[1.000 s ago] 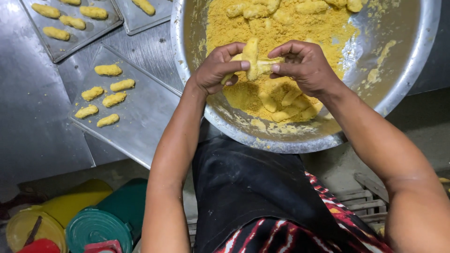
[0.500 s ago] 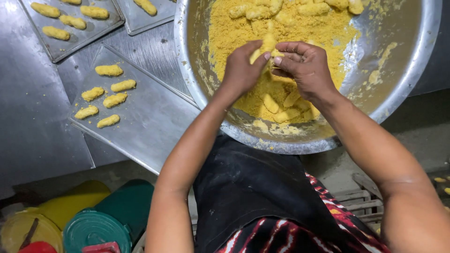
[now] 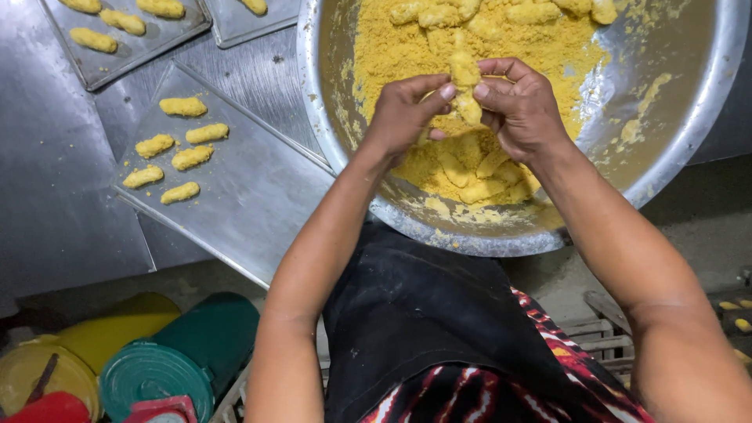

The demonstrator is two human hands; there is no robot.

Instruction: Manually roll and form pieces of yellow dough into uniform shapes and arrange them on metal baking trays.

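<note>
Head view: small elongated piece of yellow crumb-coated dough point(image 3: 465, 84), held upright between both hands above the wide round steel mixing bowl point(image 3: 705, 117). Judged soft and light, crumbly on the surface, easily dented or broken in the middle; best taken along its sides with gentle, even pressure rather than by one end. Left hand point(image 3: 399, 117) with thumb and forefinger closed on the left flank of the piece, remaining fingers curled loosely under. Right hand point(image 3: 523, 106) with fingertips point(image 3: 482, 91) pressed to the right flank, fingers bent and close together, palm cupped behind. Both hands dusted with crumbs. Directly below, loose yellow breadcrumb mix point(image 3: 407, 47) heaped in the bowl, with several already shaped coated sticks point(image 3: 470, 168) lying near the bottom and more along the far edge. Further left, flat rectangular steel tray point(image 3: 251, 196) carrying five finished yellow sticks point(image 3: 182, 149) in a loose cluster, well apart from the bowl. At lower left, round green plastic container point(image 3: 180, 368) beside a yellow one point(image 3: 86, 352).
</note>
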